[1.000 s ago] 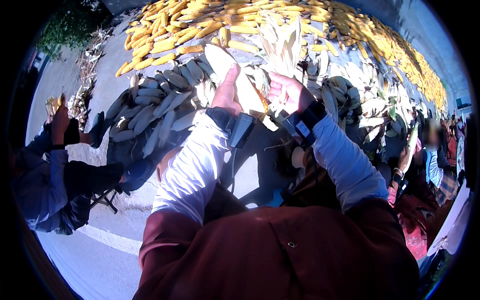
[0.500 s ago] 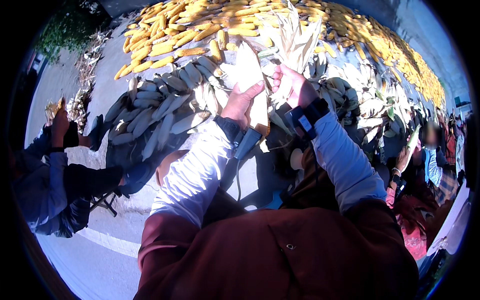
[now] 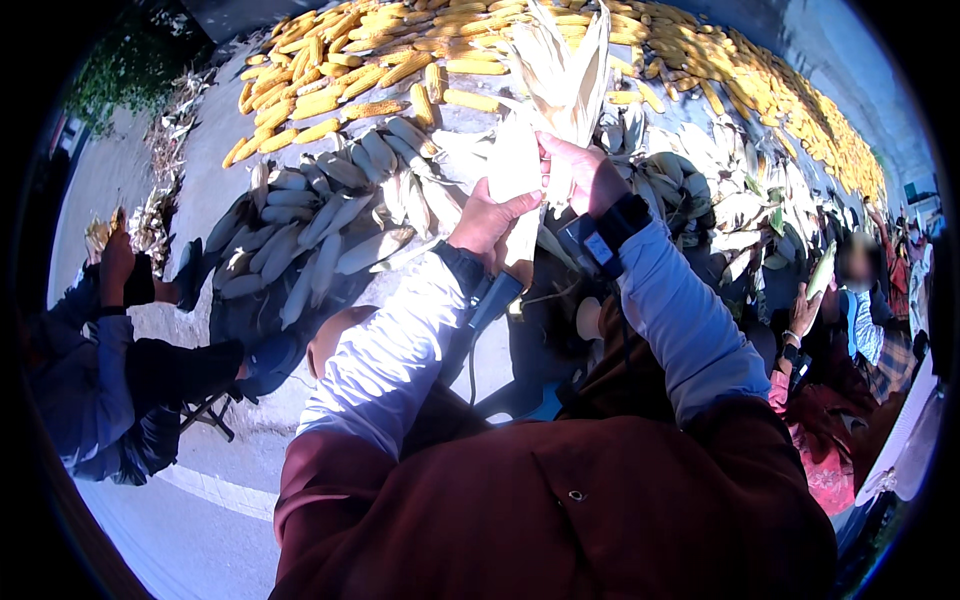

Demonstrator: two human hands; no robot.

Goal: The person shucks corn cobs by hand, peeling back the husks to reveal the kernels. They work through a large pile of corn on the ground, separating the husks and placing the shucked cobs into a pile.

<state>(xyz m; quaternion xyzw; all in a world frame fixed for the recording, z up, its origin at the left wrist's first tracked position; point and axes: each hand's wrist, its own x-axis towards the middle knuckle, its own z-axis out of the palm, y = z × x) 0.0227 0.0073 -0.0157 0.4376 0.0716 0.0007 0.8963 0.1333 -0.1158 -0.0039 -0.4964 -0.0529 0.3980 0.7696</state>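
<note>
Between my hands stands an upright ear of corn in pale, dry husk, glaring in the sun. My left hand is closed round its lower part, thumb across the front. My right hand is closed against the ear's right side, with thumb and fingertips at the husk. Long peeled-back husk leaves fan upward above my right hand; where they join the ear is hidden. How much of the kernels is bare cannot be made out.
Unpeeled ears lie in a heap in front of me, and more pale husked ears spread to the right. Beyond them lie many yellow cobs. A seated person is at the left; another person's hand holds an ear at the right.
My right hand has moved slightly left and now touches the ear. The fanned husk leaves have shifted left with it. My left hand keeps its hold, a little lower.
</note>
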